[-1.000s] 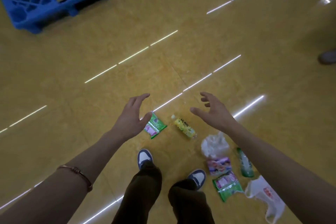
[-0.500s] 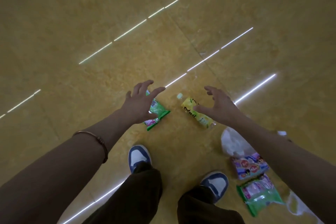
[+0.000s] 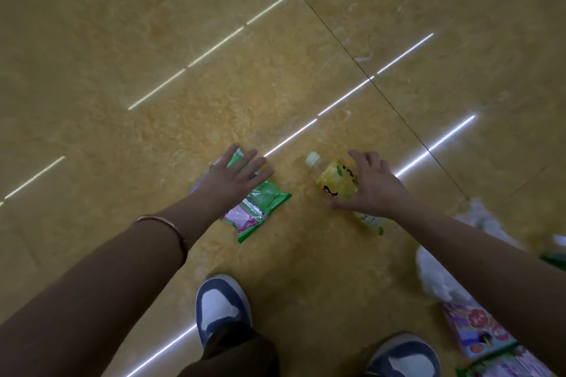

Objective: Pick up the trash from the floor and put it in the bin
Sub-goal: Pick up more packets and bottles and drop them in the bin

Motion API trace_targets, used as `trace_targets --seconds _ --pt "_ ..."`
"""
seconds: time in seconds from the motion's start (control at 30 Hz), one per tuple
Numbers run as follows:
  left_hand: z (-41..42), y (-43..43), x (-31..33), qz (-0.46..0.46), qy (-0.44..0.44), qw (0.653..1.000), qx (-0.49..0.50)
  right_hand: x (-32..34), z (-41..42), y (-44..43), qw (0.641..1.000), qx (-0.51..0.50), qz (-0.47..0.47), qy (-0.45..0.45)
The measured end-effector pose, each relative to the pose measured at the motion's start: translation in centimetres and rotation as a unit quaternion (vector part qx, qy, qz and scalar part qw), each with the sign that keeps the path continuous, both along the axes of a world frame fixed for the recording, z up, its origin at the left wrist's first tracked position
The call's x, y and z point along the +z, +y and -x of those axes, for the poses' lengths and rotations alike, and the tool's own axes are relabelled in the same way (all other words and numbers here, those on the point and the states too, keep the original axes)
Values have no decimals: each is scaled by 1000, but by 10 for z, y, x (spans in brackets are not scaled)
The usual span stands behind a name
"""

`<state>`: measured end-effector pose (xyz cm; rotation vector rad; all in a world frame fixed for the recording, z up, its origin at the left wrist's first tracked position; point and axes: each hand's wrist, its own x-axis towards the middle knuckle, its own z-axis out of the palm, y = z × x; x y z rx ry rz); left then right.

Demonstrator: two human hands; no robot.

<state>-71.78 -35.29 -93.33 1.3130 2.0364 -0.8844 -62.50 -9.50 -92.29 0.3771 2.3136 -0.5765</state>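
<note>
A green snack packet (image 3: 263, 208) with a pink and white panel lies flat on the yellow floor. My left hand (image 3: 232, 180) hovers over its far end, fingers spread, holding nothing. Right of it lies a plastic bottle (image 3: 338, 182) with a yellow label and a pale cap. My right hand (image 3: 372, 187) is spread over the bottle's middle, thumb toward me, fingers not closed on it. No bin is in view.
More trash lies at the right edge: crumpled white plastic (image 3: 441, 281), a pink printed packet (image 3: 477, 330) and a green packet (image 3: 502, 367) at the bottom corner. My two blue and white shoes (image 3: 220, 306) stand just behind the hands.
The view has tipped down and closer to the floor. Both hands have lowered onto the items, the left now over the green packet, the right over the bottle.
</note>
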Motion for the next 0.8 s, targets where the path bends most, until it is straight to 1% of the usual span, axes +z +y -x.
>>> trace_targets --seconds 0.1,0.17,0.3,0.4,0.5,0.6,0.7,0.8 --pt "2 -7 -13 -4 17 997 -75 -15 -3 -3 999 25 -40 -13" --pt "3 -12 -25 -9 32 994 -108 -22 -4 -5 997 48 -53 -20" --pt "10 -7 -38 -11 16 993 -116 -29 8 -5 992 102 -70 -31" --pt "15 -2 -36 -45 7 993 -105 -31 17 -6 990 110 -76 -34" --pt "17 -6 -37 -78 19 991 -105 -32 18 -10 991 106 -74 -27" --pt "16 -7 -36 -87 29 992 -88 -32 15 -14 992 98 -68 -26" --pt "10 -11 -40 -78 17 996 -38 -31 15 -14 994 86 -59 -25" --pt "1 -9 -38 -85 29 995 41 -29 16 -12 997 60 -41 -14"
